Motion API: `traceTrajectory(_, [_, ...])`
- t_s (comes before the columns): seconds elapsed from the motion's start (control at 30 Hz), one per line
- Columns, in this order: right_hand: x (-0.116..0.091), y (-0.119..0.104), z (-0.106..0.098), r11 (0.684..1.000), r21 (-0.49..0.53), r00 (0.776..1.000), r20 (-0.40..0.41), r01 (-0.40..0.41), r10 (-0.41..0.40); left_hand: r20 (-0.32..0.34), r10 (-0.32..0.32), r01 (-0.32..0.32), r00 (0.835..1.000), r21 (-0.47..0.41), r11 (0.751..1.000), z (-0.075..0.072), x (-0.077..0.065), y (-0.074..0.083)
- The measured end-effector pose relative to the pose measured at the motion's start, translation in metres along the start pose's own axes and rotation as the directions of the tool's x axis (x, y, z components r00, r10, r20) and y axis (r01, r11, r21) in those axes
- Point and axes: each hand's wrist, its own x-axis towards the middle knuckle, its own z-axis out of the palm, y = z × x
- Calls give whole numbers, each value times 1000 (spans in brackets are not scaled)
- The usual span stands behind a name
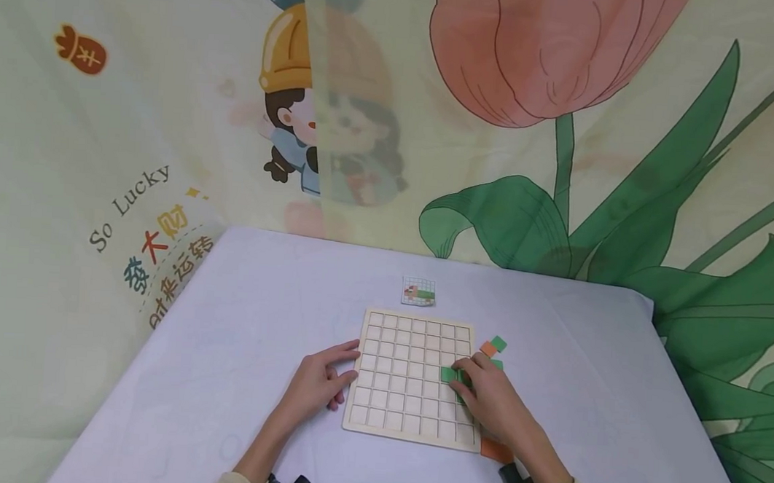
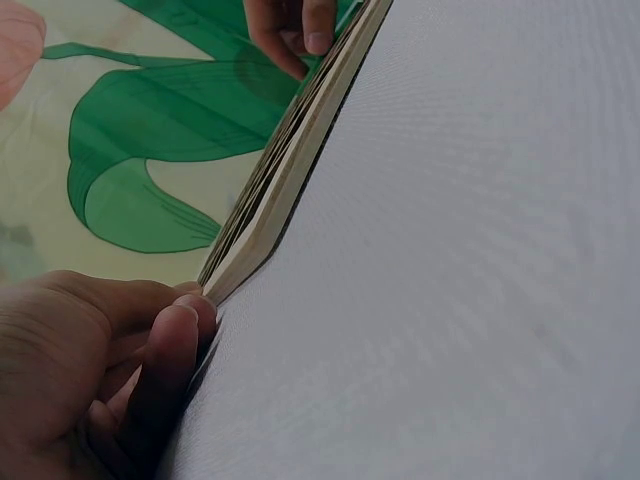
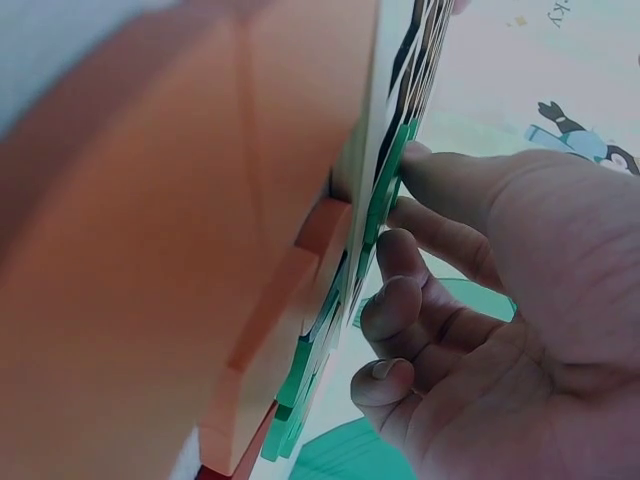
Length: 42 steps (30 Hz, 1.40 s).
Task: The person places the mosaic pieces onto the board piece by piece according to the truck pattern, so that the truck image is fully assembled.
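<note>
A square wooden board point(image 1: 406, 379) with a grid of shallow cells lies on the table. My left hand point(image 1: 319, 375) touches its left edge with thumb and fingertips, also seen close up in the left wrist view. Over the board's right side, my right hand point(image 1: 497, 398) has thumb and index finger around a green tile point(image 1: 461, 377). Beside those fingers, another green tile point(image 1: 448, 374) lies in the grid. The right wrist view shows the thumb against green tiles point(image 3: 381, 190), with the other fingers curled beneath. Part of the held tile is hidden by the fingers.
Past the board's right edge lie a loose orange tile point(image 1: 488, 349) and a green one point(image 1: 499, 343). More orange pieces point(image 1: 496, 450) sit near the lower right corner, partly under the right forearm. A small pattern card point(image 1: 418, 292) lies behind the board. A printed curtain point(image 1: 362, 218) hangs behind the table.
</note>
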Motion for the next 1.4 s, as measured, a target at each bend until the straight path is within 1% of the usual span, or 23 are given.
traceTrajectory(0.23, [-1, 1, 0, 1000, 3, 1000, 3, 6, -6, -2, 1, -1, 1000, -3, 1000, 0, 0, 0])
traceTrajectory(0.53, [-3, 4, -2, 999, 29, 1000, 0, -23, 23, 1, -2, 2, 1000, 4, 1000, 2, 0, 0])
traceTrajectory(0.87, [-13, 16, -14, 996, 23, 996, -10, -90, 90, 3, 1, -1, 1000, 9, 1000, 2, -1, 0])
traceTrajectory(1.0, [-18, 22, -18, 990, 28, 990, -8, -140, 140, 0, -2, 2, 1000, 8, 1000, 1, -1, 1])
traceTrajectory(1.2, [-23, 28, -22, 978, -2, 978, 15, -209, 209, -4, -15, 15, 1000, 15, 1000, 1, 0, 1])
traceTrajectory(1.4, [-28, 37, -24, 978, -24, 978, 1, -208, 209, -6, -10, 10, 1000, 6, 1000, 0, 0, 0])
